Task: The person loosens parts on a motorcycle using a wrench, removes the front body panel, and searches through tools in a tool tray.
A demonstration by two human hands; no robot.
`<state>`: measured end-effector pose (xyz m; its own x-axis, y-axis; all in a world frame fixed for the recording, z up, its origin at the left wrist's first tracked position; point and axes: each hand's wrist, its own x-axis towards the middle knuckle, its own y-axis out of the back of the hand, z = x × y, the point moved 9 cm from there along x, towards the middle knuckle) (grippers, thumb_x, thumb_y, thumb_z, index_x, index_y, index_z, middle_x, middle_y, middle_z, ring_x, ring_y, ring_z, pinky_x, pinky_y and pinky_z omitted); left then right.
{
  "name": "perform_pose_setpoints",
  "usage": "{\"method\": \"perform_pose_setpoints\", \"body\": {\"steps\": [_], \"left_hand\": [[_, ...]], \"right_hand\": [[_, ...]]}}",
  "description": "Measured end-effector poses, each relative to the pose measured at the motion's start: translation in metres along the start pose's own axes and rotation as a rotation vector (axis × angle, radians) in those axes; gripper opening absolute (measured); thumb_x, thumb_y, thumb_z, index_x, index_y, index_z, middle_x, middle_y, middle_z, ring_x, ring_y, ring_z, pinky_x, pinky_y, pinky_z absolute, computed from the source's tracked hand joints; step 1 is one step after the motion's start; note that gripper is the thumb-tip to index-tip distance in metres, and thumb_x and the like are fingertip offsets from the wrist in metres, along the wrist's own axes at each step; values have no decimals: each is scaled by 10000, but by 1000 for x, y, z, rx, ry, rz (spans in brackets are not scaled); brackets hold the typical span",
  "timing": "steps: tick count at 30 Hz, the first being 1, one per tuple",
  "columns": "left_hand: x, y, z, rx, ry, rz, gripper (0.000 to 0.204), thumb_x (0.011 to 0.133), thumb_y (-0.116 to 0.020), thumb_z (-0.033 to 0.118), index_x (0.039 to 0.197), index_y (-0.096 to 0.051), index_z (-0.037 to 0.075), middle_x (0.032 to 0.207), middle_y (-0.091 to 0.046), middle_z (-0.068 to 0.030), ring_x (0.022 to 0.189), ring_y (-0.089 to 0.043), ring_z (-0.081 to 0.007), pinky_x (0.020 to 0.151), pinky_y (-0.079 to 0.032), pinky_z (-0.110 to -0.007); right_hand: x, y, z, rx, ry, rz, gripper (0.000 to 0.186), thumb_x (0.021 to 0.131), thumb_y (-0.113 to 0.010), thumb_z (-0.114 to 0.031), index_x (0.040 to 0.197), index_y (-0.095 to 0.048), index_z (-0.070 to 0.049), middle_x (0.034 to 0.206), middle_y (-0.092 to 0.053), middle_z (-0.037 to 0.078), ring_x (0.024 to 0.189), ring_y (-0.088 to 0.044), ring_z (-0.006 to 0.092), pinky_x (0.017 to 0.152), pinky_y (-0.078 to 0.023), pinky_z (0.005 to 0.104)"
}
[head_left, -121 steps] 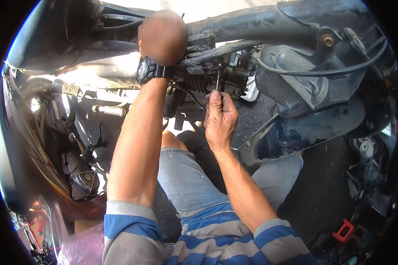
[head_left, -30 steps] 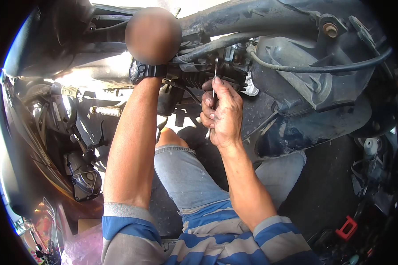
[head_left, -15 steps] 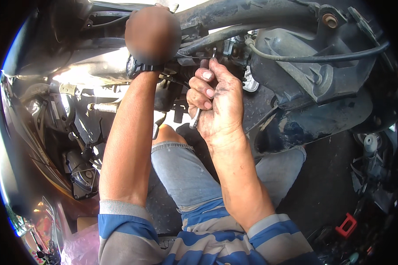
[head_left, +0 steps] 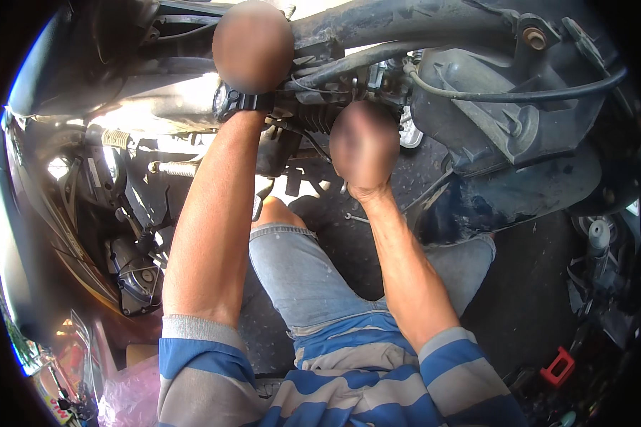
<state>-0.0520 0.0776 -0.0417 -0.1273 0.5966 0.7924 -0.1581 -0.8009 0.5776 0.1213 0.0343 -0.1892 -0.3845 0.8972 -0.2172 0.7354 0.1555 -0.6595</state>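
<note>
My left hand (head_left: 253, 46), with a black watch (head_left: 242, 103) at its wrist, is up among the dark hoses and frame; a blur hides its fingers and whatever they touch. Blur also covers my right hand (head_left: 363, 146), at the engine just right of the ribbed black part (head_left: 313, 115). The silver shaft of a wrench (head_left: 355, 88) shows above this hand and its end below it, so the hand is closed on it. A second small wrench (head_left: 356, 218) lies lower, on the dark floor beside my leg.
A long black frame tube (head_left: 413, 25) crosses the top. A black plastic housing (head_left: 506, 128) with a cable occupies the right. Motorcycle bodywork (head_left: 43, 235) fills the left. A pink plastic bag (head_left: 128, 398) is at lower left, a red plastic piece (head_left: 555, 366) at lower right.
Over the last half second my right hand has moved slightly right and farther from me. The wrench on the floor now shows. My left hand stays up among the hoses.
</note>
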Motion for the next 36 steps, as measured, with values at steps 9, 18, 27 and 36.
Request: {"method": "perform_pose_setpoints", "body": {"steps": [9,18,27,36], "left_hand": [[16,3,7,-17,56,-9,424,962,-426,264,726,-657,-3,799,-678,-178,854,-592,-419,855,-453,-502],[38,17,15,14,-3,7,336,979,-445,153,716,-582,-5,749,-614,-195,774,-572,-420,756,-454,-479],[50,26,23,-44,48,8,363,979,-439,166,708,-601,-13,758,-617,-204,777,-566,-422,766,-449,-479],[36,0,29,-57,93,-58,376,961,-418,211,704,-601,6,766,-649,-166,828,-578,-417,811,-441,-504]], "right_hand": [[-30,-27,-24,218,-167,101,277,1013,-557,-312,980,-578,-37,656,-444,-20,438,-302,31,361,-217,193],[-29,-45,-36,368,-231,139,216,1011,-533,-251,977,-570,-42,673,-482,-11,431,-332,44,358,-242,198],[-37,-47,-44,341,-287,92,244,1006,-564,-301,1014,-572,-57,684,-461,-26,439,-325,36,367,-239,187],[-27,-55,-57,676,-292,127,198,1023,-529,-229,1010,-552,-32,716,-478,-8,478,-367,49,373,-252,193]]}}
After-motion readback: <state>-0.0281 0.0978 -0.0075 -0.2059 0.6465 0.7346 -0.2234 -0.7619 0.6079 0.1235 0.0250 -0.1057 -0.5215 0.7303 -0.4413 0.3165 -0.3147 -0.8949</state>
